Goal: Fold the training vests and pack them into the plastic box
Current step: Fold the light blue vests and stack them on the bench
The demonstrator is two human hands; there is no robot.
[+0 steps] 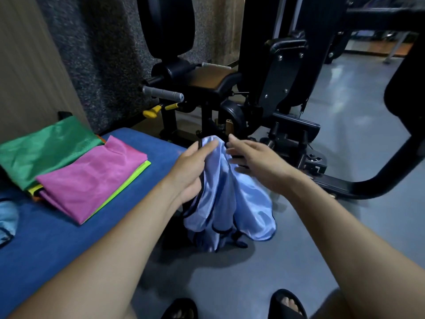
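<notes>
Surface: blue padded desk (128, 162) fills the 8 to 9 o'clock side of the view; fabric top, rounded far corner near centre.
On the desk: folded pink vest (89, 178) on top of a stack, lime-green vest (128, 184) edge showing beneath it along its right side; green vest (43, 149) lies behind and partly under the pink one, towards 10 o'clock.
Desk edge, 9 o'clock: scrap of another light blue vest (7, 217), cut off by the frame.
Task item: light blue vest with dark trim (230, 199), unfolded and bunched, hangs in the air just off the desk's right edge, at centre, its lower hem drooping close to the floor; cannot tell if it touches.
Left hand (190, 171): grip closed on the vest's upper left side, thumb over the cloth, dark trim running past the fingers.
Right hand (257, 162): fingers fairly straight and spread, lying on the upper right of the vest; grip wide, not clearly pinching.
Floor (345, 125): smooth grey, glossy, runs from 6 to 2 o'clock.
Room: gym; black weight machine (282, 72) at 12 to 1 o'clock, brown seat pad, grey handle (163, 93) and yellow lever (153, 111) at 11.
Wall: dark speckled panel (99, 56) and tan panel at 10 to 11 o'clock.
Near frame bottom: two feet in black sandals (287, 302) at 6 o'clock.
</notes>
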